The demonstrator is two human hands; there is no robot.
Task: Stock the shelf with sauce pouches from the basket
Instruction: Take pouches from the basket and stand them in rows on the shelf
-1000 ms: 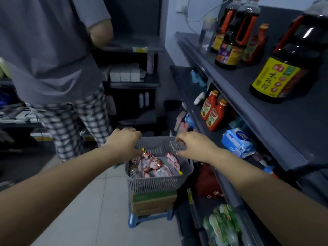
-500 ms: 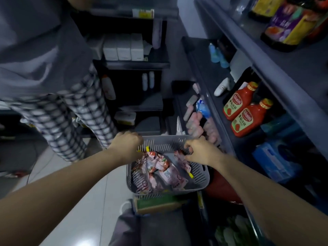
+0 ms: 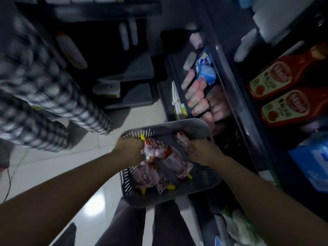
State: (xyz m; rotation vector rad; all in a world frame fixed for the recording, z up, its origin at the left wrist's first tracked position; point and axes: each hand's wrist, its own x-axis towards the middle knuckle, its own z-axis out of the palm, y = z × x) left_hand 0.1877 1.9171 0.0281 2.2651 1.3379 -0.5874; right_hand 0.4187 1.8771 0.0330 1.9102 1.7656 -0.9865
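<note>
Two hands: left hand (image 3: 130, 151) and right hand (image 3: 204, 152), both clenched on the basket (image 3: 204, 183), one at each side.
Left hand: fingers curled over the left rim near the far corner; knuckles just beside the pouches (image 3: 170, 162).
Right hand: fingers curled at the right rim near the far corner; one dark-nailed digit shows at the rim's outer side. A pouch lies against the inner side of the hand; blur hides whether the fingers also pinch it.
Basket: grey, slotted walls, rounded corners. Position: between the two forearms, above the person's legs (image 3: 127, 226), right side near the shelf (image 3: 229, 96).
Pouches: pink-and-red sauce packs with yellow caps, heaped loosely on the basket floor, mostly left and centre. Count: cannot tell, blurred.
Shelf: dark, tiered, on the right; front lip runs from upper centre to lower right.
Stocked pouches (image 3: 197, 94): pinkish row on the lower tier, just beyond the basket's far right corner.
Blue packs (image 3: 205, 71): same tier, just beside that row on its far side.
Bottles (image 3: 284, 77): two red sauce bottles, side by side on the tier above.
Bystander: checked trousers (image 3: 44, 96), upper left, well apart from the basket.
Floor (image 3: 53, 167): pale glossy tiles.
Sharpness: heavy blur over the whole view.
</note>
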